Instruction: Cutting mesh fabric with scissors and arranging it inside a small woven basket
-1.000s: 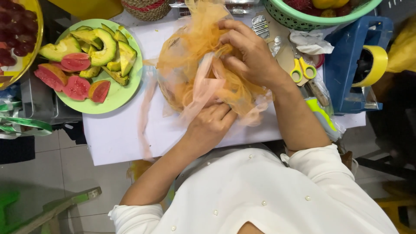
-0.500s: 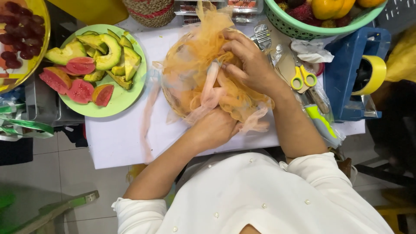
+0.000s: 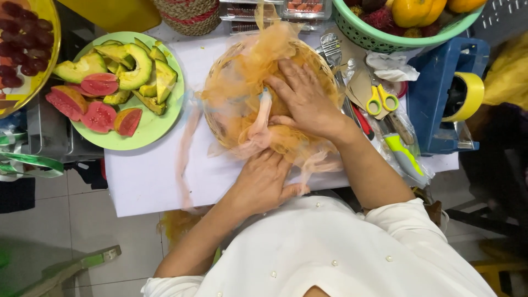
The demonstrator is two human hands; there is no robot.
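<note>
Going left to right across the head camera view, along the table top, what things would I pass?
Yellow bowl of dark fruit → green plate of cut avocado and guava → wicker basket lined with orange netting, right hand pressing inside → yellow-handled scissors → blue tape dispenser

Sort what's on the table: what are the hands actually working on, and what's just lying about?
In hand:
- right hand pressing orange netting into the wicker basket
- left hand at the pink ribbon

Lying about:
- green plate of avocado and guava slices
- yellow-handled scissors
- tape dispenser
- green fruit basket
</note>
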